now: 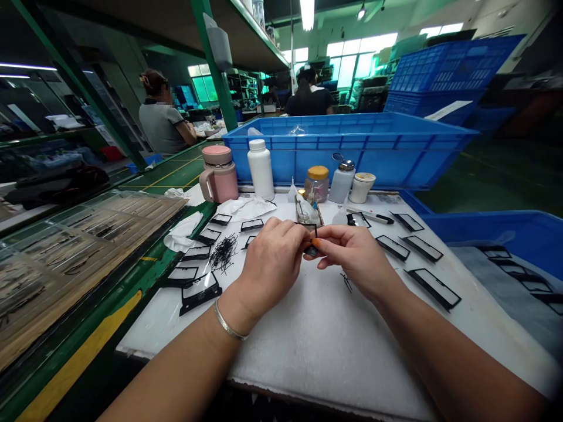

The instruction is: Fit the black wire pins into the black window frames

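Observation:
My left hand [278, 249] and my right hand [347, 249] meet above the middle of the white work board [303, 340]. Between them is a small black rectangular frame [311, 248], pinched by the fingers of both hands and partly covered by them. Left of my left hand lies a heap of thin black strips [223, 253], with several black frames [196, 252] around it. A few loose black strips [346, 282] rest beneath my right hand. More black frames [434, 288] are spread out to its right. Any small piece between my fingertips is too hidden to name.
Behind my hands stand a pink mug [220, 176], a white bottle [261, 170], a yellow-lidded jar [317, 183], a pump bottle [342, 183] and a marker [373, 215]. A large blue crate [352, 155] borders the back. Two people [162, 126] sit farther off.

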The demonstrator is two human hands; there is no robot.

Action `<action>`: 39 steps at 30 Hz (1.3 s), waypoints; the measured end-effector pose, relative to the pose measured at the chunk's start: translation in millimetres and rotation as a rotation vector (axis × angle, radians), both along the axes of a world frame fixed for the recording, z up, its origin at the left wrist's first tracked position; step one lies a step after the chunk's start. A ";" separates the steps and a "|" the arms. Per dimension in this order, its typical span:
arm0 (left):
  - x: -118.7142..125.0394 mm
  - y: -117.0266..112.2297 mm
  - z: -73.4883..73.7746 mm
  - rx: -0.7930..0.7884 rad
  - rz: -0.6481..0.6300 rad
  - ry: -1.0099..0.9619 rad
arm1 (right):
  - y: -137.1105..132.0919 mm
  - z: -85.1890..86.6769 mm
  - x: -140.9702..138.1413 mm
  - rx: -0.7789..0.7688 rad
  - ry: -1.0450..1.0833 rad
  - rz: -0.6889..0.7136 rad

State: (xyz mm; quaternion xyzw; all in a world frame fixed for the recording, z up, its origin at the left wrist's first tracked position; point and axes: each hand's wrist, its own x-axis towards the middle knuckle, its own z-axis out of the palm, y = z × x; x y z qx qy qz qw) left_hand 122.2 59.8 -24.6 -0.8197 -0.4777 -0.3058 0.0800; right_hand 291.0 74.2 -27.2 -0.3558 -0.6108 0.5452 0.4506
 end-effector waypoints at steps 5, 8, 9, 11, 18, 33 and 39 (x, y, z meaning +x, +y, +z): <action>-1.4 0.4 1.3 0.007 -0.016 -0.016 | -0.2 1.0 -1.1 -0.001 0.001 0.001; -2.7 0.3 2.3 0.021 -0.033 -0.012 | -0.8 1.1 -2.1 0.006 -0.007 -0.004; -3.3 0.4 2.8 0.029 -0.044 -0.016 | -1.0 1.2 -2.1 0.004 -0.003 -0.003; -5.3 0.8 4.1 0.049 -0.064 -0.054 | -1.3 1.6 -1.8 -0.014 0.012 0.000; -17.6 9.6 7.0 -0.098 -0.057 -0.632 | -0.6 3.1 0.7 -0.107 0.117 -0.016; -13.9 13.9 7.1 -0.548 -0.191 -0.953 | 0.4 1.5 -1.0 -0.085 0.116 0.017; -14.6 13.9 6.4 -0.542 -0.199 -0.950 | -0.5 1.9 -0.7 -0.085 0.087 0.014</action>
